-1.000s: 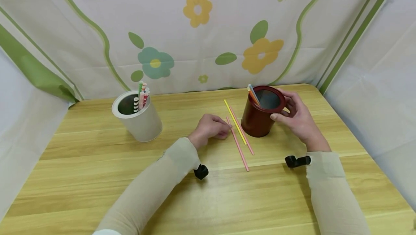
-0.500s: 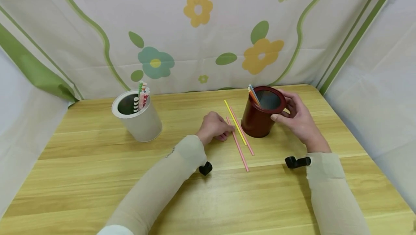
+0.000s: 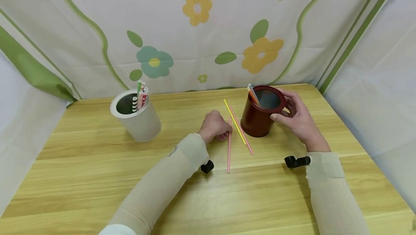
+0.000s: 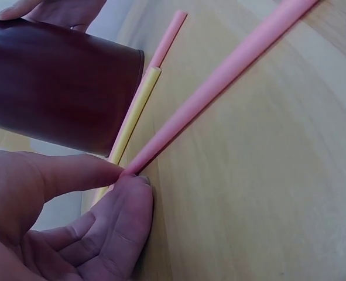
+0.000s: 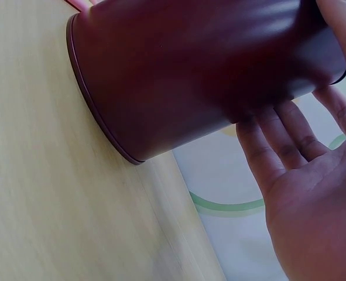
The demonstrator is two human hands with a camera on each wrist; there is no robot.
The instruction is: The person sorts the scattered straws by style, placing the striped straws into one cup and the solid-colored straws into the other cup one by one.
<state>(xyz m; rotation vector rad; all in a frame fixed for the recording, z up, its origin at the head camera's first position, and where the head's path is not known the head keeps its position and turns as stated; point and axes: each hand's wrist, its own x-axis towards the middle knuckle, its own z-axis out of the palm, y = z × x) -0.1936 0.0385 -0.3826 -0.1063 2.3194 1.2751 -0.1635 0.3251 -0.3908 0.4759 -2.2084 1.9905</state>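
Note:
My left hand (image 3: 215, 126) pinches one end of a pink straw (image 3: 229, 155) between thumb and forefinger, plainly seen in the left wrist view. Most of this straw's length lies along the table toward the near side. Just right of it, a yellow straw (image 3: 238, 130) and a second pink straw (image 3: 248, 147) lie close together. My right hand (image 3: 299, 119) holds a dark red canister (image 3: 258, 119) by its right side near the rim, thumb in front and fingers behind. The canister stands upright, with several orange and blue straws (image 3: 253, 96) leaning inside it.
On the left of the wooden table (image 3: 81, 177) stands a white canister (image 3: 139, 125) holding several striped straws (image 3: 141, 98). A flowered white curtain (image 3: 208, 40) hangs behind the table's back edge, and plain cloth hangs at both sides.
My left hand has shifted slightly right and taken hold of the nearer pink straw. Its near end has swung left, away from the other two. My right hand and the red canister stay put.

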